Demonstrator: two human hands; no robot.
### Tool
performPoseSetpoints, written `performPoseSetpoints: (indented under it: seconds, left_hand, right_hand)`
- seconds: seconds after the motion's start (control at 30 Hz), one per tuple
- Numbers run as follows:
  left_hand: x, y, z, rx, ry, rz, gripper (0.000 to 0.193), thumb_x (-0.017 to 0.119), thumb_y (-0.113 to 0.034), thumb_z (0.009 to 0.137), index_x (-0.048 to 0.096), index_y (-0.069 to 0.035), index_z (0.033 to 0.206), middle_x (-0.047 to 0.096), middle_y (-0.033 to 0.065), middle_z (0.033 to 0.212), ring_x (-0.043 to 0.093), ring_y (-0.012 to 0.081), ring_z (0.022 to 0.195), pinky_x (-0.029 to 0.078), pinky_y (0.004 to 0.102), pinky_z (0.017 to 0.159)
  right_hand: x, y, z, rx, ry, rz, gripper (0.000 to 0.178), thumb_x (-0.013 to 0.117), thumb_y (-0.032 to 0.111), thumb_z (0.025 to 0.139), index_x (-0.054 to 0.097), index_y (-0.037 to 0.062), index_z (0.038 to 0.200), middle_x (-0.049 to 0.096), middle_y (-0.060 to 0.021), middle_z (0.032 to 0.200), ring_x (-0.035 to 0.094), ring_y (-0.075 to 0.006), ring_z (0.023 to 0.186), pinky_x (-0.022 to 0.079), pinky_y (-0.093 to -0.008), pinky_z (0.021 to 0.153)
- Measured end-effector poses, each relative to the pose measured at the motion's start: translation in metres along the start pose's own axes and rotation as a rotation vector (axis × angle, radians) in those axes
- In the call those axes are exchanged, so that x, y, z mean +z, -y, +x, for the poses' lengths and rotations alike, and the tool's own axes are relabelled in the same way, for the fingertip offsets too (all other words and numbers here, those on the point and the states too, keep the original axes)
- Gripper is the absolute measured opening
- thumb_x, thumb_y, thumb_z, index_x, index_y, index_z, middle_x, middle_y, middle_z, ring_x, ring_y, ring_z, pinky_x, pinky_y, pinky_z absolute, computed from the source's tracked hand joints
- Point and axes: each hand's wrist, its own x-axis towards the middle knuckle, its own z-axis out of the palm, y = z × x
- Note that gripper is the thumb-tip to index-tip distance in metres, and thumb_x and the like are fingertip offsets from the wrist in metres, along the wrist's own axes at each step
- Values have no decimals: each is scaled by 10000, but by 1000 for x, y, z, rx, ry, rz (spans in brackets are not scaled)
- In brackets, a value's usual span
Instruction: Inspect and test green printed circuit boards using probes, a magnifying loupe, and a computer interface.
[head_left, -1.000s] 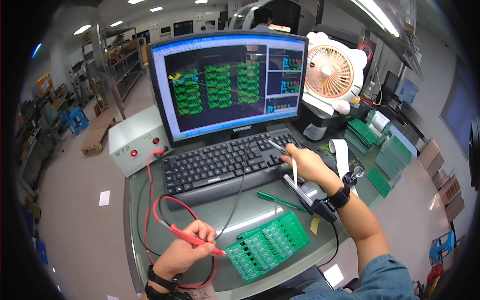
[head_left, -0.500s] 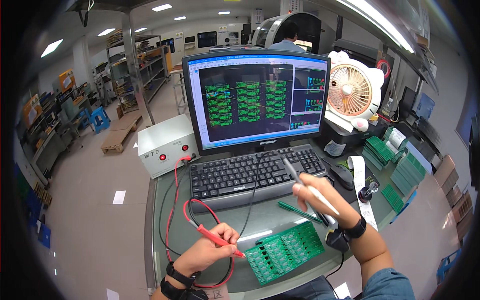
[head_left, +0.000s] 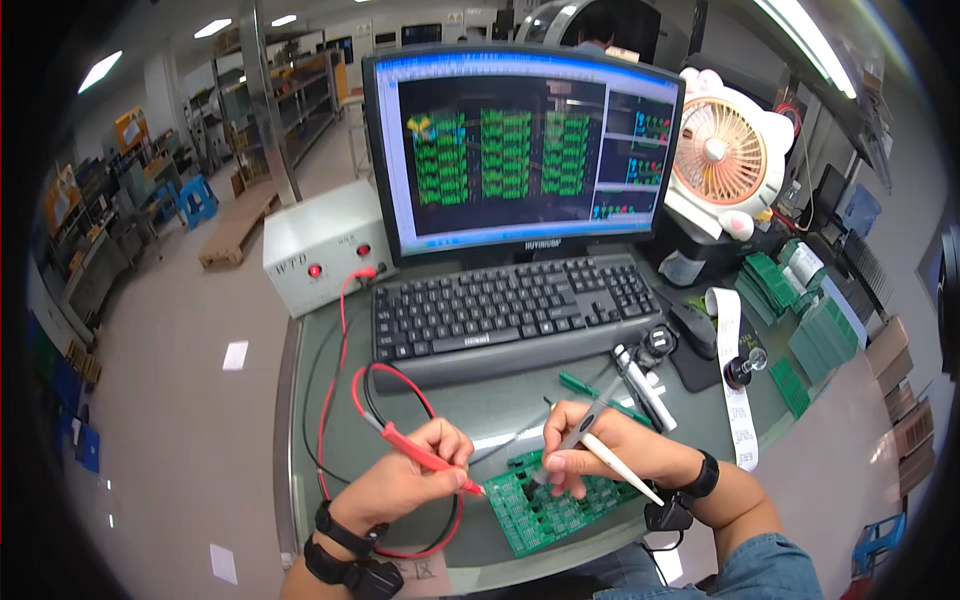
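Down from in front of the keyboard [head_left: 480,310], where it hovers half a second ago, the right hand [head_left: 612,445] is now over the green circuit board [head_left: 520,515], while the left hand [head_left: 410,478] stays at the board's left end. The board lies flat on the tabletop [head_left: 465,402], its right part hidden under the right hand. The left grip is clamped on a red probe [head_left: 420,452], whose tip meets the board's left end or stops just short; I cannot tell which. The right grip is pinched on a slim grey tool [head_left: 592,418], with a white stick [head_left: 620,468] slanting out behind; whether the two are joined is unclear. Good handling here probably means a steady probe, light downward pressure, and fingertips off the board's parts so nothing slides. The near edge of the tabletop runs just beside the board, so a push toward the body looks riskiest. Beyond the board, the strip up to the keyboard offers the most room; a green pen [head_left: 578,385] and a silvery tube [head_left: 650,395] limit it to the right, and the red lead [head_left: 323,440] loops at the left.
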Motion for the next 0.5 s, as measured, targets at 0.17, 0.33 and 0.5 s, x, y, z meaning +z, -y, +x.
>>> performPoseSetpoints:
  seconds: [0.17, 0.33, 0.5]
  left_hand:
    - [4, -9, -2, 11, -13, 23, 291, 634, -26, 817, 357, -100, 864, 445, 29, 939, 485, 87, 823, 465, 270, 769]
    - [-1, -4, 5, -3, 21, 20, 271, 589, 16, 814, 350, -93, 876, 429, 33, 949, 429, 62, 823, 433, 253, 757]
    - [-1, 0, 1, 35, 34, 41, 268, 587, 13, 817, 350, -94, 883, 434, 34, 944, 420, 61, 813, 426, 255, 745]
  right_hand:
    - [3, -5, -3, -32, -138, -60, 252, 667, 212, 912, 483, 41, 923, 665, -72, 827, 624, -67, 661, 472, -191, 510]
    - [2, -15, 1, -51, -171, -118, 173, 619, 87, 920, 454, 36, 927, 607, -56, 801, 666, -121, 751, 471, -191, 474]
    - [4, -21, -1, -83, -144, -157, 224, 690, 186, 897, 524, 39, 931, 593, -15, 862, 610, -71, 751, 473, -220, 602]
